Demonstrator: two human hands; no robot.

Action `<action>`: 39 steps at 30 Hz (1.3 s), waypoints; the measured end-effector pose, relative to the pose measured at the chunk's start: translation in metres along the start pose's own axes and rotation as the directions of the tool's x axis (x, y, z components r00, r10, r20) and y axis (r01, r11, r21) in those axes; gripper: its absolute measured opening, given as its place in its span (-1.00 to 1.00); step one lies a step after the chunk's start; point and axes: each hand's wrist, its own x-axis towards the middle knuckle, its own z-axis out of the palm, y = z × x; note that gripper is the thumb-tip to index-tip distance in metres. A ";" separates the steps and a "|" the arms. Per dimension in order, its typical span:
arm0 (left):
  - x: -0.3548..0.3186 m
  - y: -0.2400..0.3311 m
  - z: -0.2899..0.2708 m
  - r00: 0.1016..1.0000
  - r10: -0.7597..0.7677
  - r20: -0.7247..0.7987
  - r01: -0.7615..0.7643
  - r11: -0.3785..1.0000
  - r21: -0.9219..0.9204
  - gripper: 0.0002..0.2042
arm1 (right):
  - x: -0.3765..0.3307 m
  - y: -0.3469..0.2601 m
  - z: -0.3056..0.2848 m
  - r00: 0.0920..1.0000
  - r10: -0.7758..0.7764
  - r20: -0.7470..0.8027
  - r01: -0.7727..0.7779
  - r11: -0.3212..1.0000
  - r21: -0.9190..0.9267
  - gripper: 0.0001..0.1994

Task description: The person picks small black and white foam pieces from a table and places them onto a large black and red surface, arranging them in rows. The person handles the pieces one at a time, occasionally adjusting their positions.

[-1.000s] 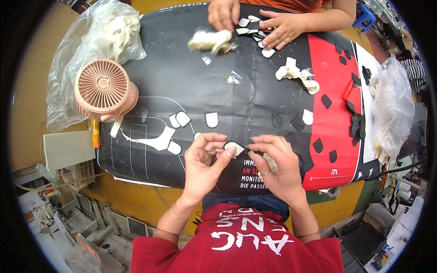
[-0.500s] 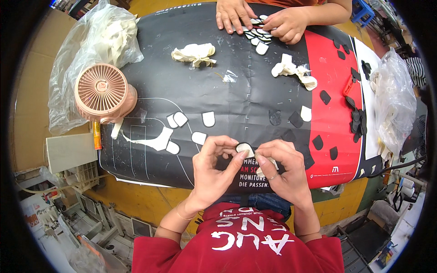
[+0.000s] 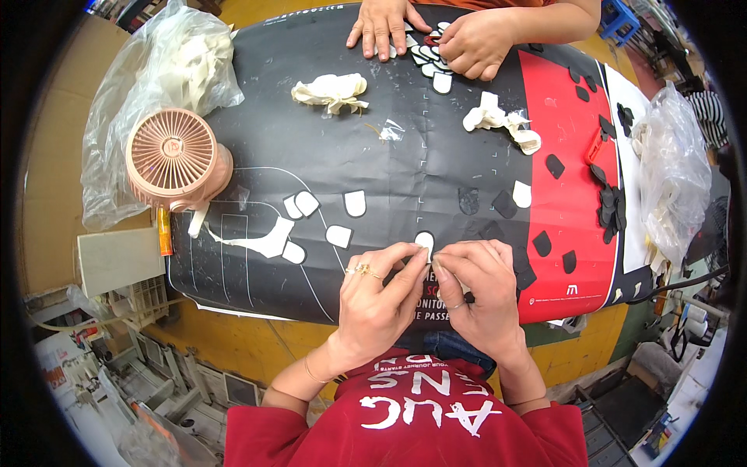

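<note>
A small pad with a rounded end, white face and thin black rim [image 3: 424, 241], stands up from between my fingertips, close above the mat's near part. My left hand [image 3: 381, 292] pinches its lower end between thumb and fingers. At its lower right, the thumb and forefinger of my right hand [image 3: 478, 288] close on the same end; their exact grip is partly hidden. Left of my hands lie several like pads, the nearest a white pad [image 3: 339, 237]. Beyond it is another white pad [image 3: 355, 204]. Black pads, such as one black pad [image 3: 541, 244], lie to the right.
A pink fan [image 3: 173, 152] and a plastic bag of pale scraps [image 3: 198, 70] stand at left. Crumpled pale scraps [image 3: 331, 92] lie on the black-and-red mat [image 3: 311, 148]. Across the table, another person's hands [image 3: 478, 43] work over a pad pile [image 3: 428, 61].
My hands have drawn together, and the pad between them now stands with its white face showing. A pale scrap by my right fingers no longer shows. The other person's hands shifted slightly left.
</note>
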 end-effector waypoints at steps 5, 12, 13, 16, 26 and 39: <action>0.004 -0.001 -0.002 0.998 0.011 0.065 -0.015 0.998 0.058 -0.67 | -0.001 0.003 0.002 0.998 -0.052 0.024 0.054 0.993 -0.106 -0.83; 0.004 -0.001 -0.001 0.995 -0.012 0.099 0.008 0.999 0.043 -0.67 | -0.002 0.004 0.002 0.998 -0.058 0.028 0.061 0.988 -0.141 -0.82; 0.004 -0.001 0.000 0.996 -0.005 0.091 0.000 0.998 0.060 -0.67 | -0.002 0.004 0.002 0.998 -0.061 0.028 0.064 0.988 -0.142 -0.83; 0.005 -0.002 0.003 0.998 0.028 0.063 -0.034 0.995 0.098 -0.67 | -0.002 0.006 0.002 0.997 -0.071 0.021 0.073 0.987 -0.143 -0.83; 0.010 -0.011 0.003 0.991 -0.136 -0.014 0.132 0.976 -0.172 -0.81 | 0.000 0.008 0.010 1.000 -0.019 -0.012 0.018 0.997 -0.081 -0.87; -0.001 -0.040 -0.034 0.814 -0.580 0.008 0.437 0.604 -0.667 -0.91 | 0.024 0.021 0.007 0.971 0.074 0.228 -0.038 0.987 -0.157 -0.83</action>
